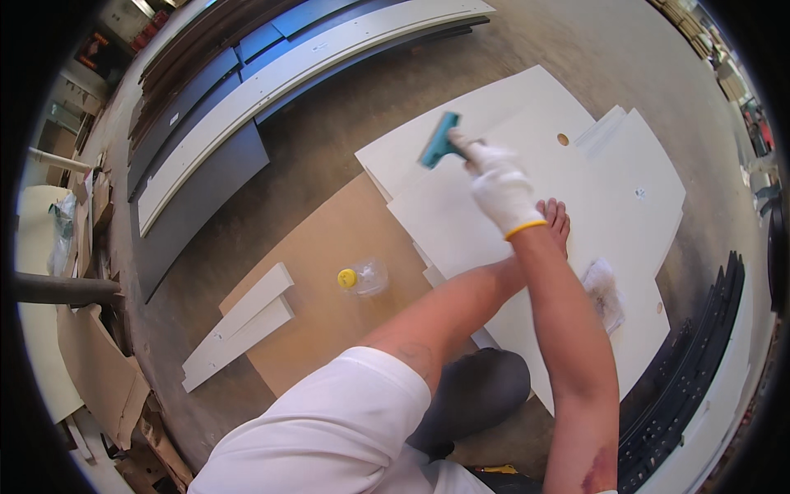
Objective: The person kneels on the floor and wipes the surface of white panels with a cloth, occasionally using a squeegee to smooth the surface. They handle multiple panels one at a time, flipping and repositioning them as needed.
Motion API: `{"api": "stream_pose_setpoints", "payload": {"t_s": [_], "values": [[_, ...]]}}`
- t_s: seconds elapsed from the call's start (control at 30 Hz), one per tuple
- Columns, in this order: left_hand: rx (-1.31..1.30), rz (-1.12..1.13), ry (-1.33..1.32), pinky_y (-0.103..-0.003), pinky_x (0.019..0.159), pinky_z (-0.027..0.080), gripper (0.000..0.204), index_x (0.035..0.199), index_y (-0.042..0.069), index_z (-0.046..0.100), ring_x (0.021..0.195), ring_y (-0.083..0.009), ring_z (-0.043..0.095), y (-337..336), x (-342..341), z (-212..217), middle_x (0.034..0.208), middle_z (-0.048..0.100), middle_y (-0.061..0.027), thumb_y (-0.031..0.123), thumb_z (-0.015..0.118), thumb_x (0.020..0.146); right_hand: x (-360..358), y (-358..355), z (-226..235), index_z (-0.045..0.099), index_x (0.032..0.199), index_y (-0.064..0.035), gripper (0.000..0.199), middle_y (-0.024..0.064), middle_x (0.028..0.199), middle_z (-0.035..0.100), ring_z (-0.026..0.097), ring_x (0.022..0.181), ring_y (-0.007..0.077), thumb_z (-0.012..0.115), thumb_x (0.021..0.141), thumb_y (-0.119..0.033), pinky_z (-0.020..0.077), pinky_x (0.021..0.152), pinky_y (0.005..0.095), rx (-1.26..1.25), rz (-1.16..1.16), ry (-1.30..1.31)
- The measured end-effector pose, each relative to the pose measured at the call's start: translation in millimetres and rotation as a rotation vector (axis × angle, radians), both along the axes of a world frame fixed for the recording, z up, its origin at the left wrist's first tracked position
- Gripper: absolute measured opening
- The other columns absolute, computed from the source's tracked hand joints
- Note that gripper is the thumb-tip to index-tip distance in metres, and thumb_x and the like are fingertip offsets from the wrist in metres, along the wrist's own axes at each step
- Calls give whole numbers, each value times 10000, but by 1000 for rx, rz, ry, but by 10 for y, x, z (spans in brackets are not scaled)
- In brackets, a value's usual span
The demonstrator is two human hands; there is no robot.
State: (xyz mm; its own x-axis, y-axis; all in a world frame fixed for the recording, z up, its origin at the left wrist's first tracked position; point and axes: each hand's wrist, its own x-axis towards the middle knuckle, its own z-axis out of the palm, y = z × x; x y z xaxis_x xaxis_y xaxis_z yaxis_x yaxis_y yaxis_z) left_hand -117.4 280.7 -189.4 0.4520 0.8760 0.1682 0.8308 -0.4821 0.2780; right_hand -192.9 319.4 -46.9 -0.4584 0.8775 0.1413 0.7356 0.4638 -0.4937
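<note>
My right hand, in a white glove with a yellow cuff, is shut on a teal scraper. The scraper's blade rests on the upper white panel of several overlapping white boards lying on the floor. My left hand is bare and mostly hidden behind my right forearm. Only its fingers show, lying flat on the white panel and holding nothing. My dark-clad knee sits at the near edge of the boards.
A clear plastic bottle with a yellow cap lies on a brown board. Two white strips lie to its left. Long grey and white panels run along the back left. Black rails lie right, beside a small plastic bag.
</note>
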Motion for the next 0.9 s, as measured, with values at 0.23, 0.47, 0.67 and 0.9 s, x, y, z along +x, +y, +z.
{"api": "stream_pose_setpoints", "payload": {"t_s": [0.23, 0.47, 0.67, 0.9], "values": [[-13, -37, 118, -544, 1290, 176, 640, 1541, -51, 429, 1569, -400, 260, 41, 2, 53, 1669, 343, -223, 291, 463, 1002, 2267, -1828, 79, 568, 1486, 14, 549, 117, 1446, 631, 623, 1251, 172, 473, 957, 124, 515, 997, 308, -13, -596, 534], [58, -28, 48, -520, 1289, 205, 619, 1539, 10, 450, 1557, -387, 291, 81, 27, -84, 1665, 365, -190, 307, 487, 997, 3444, -5599, -30, 489, 1526, 6, 696, 99, 1047, 662, 630, 828, 167, 793, 946, -229, 556, 743, 325, -260, -978, 1288], [46, -72, 32, -502, 1299, 187, 569, 1525, 33, 492, 1568, -361, 288, 139, -35, -154, 1654, 392, -188, 278, 486, 1011, 3526, -6693, -305, 585, 1488, -232, 555, 206, 1256, 670, 682, 1095, 411, 623, 956, -80, 540, 938, 455, -773, -1584, -570], [50, -444, -166, -537, 1274, 257, 534, 1450, -40, 520, 1519, -410, 365, -1201, -310, -82, 1589, 453, -245, 125, 603, 949, 3626, -6148, -263, 590, 1470, -65, 624, 191, 1387, 647, 608, 1328, 316, 573, 884, 148, 444, 1133, 353, -375, -1248, -80]]}}
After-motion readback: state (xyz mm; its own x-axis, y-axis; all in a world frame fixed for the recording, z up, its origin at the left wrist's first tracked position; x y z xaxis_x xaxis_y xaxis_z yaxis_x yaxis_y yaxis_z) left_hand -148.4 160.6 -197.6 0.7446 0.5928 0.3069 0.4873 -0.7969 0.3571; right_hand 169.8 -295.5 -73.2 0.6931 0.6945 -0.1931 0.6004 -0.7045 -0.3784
